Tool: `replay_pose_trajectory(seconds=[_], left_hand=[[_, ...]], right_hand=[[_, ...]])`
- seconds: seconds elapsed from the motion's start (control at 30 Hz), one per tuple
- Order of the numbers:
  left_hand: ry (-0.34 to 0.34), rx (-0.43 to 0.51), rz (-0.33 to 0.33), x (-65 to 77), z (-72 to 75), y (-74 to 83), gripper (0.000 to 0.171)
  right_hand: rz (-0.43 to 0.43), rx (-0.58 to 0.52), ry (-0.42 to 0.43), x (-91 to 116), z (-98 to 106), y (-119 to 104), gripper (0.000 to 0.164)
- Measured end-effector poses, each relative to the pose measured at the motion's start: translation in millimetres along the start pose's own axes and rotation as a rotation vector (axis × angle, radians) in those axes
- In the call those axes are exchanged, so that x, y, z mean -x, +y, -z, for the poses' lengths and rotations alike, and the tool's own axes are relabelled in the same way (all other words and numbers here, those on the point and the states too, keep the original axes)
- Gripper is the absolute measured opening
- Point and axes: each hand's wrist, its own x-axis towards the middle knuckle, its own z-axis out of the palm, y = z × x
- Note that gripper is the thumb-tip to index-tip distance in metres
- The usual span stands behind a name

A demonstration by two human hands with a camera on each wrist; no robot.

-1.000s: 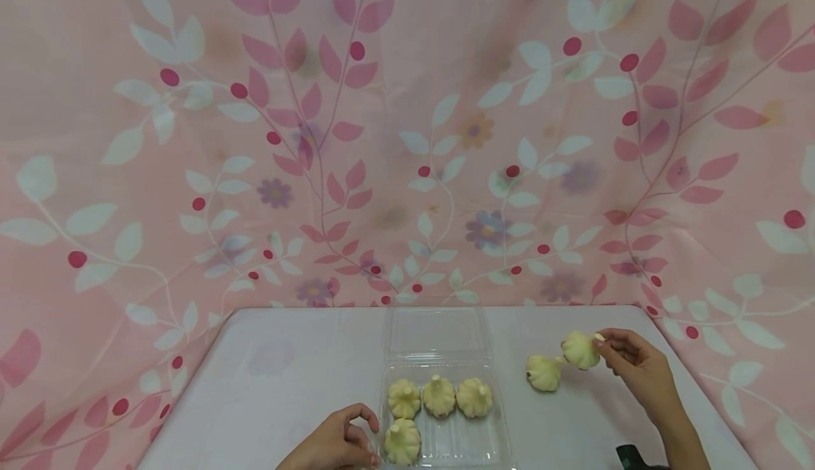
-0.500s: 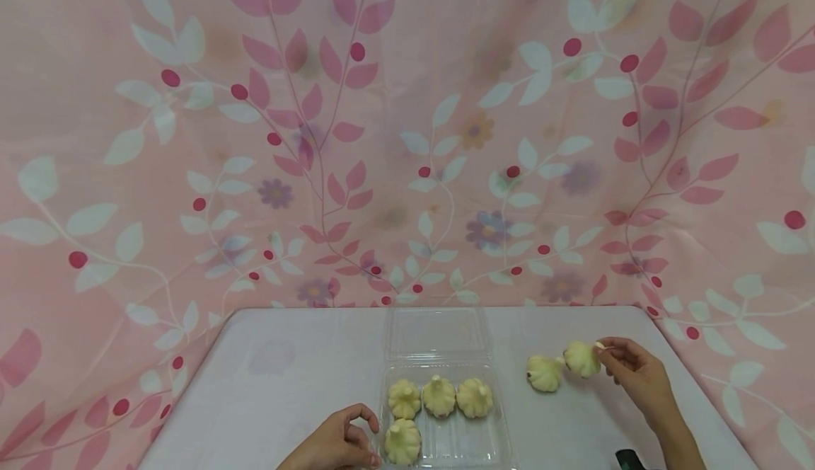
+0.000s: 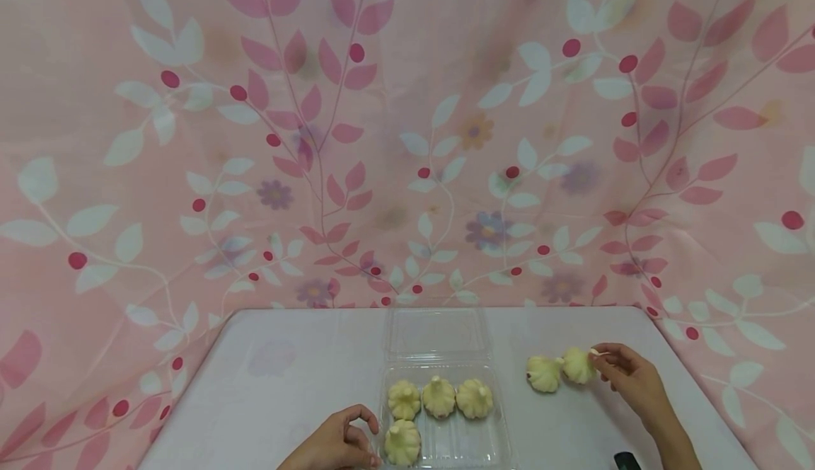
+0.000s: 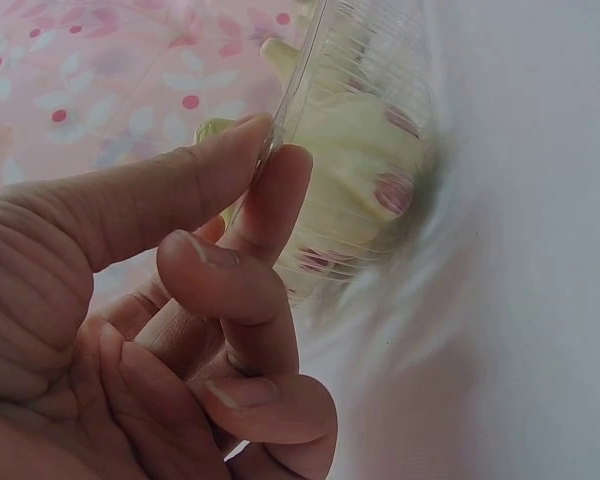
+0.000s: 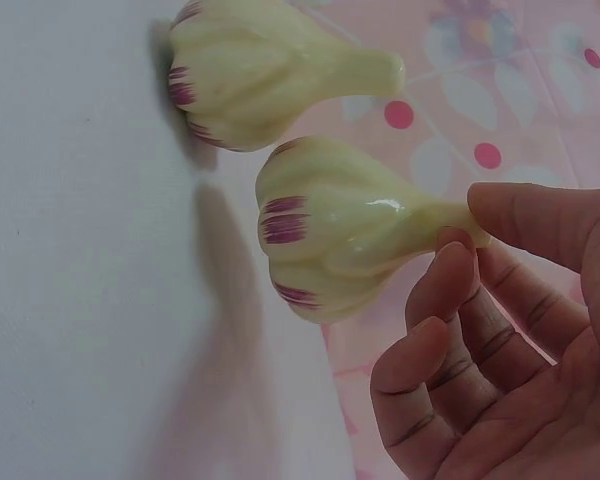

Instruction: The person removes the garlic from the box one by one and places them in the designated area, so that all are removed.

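Note:
My right hand point(image 3: 630, 378) pinches a pale garlic bulb point(image 5: 330, 230) by its stem between thumb and fingers. Purple streaks mark the bulb's base, and in the right wrist view it appears slightly off the white surface. Close beside it a second garlic bulb point(image 3: 543, 374) lies on the table. With thumb and forefinger, my left hand point(image 3: 337, 440) grips the left rim of a clear plastic clamshell box point(image 3: 461, 445). Inside that box are several garlic bulbs, three in a back row and one garlic bulb point(image 3: 402, 442) at the front left.
The box's transparent lid point(image 3: 436, 334) lies folded back, away from me. A white table point(image 3: 267, 385) ends at a pink leaf-patterned cloth point(image 3: 395, 137) behind it. A dark object point(image 3: 627, 461) shows at the bottom edge near my right forearm.
My right hand has lowered the held garlic bulb toward the table, beside the lying one. The left hand stays at the box rim.

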Motion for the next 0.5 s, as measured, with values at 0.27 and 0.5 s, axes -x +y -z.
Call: replay_pose_trajectory(seconds=[0.27, 0.5], left_hand=[[-0.011, 0.004, -0.005, -0.1, 1.2, -0.4, 0.036], [-0.014, 0.007, -0.006, -0.3, 1.7, -1.1, 0.037]], right_hand=[[-0.023, 0.008, -0.039, 0.7, -2.2, 2.7, 0.046], [-0.036, 0.008, -0.076, 0.9, -1.8, 4.1, 0.046]])
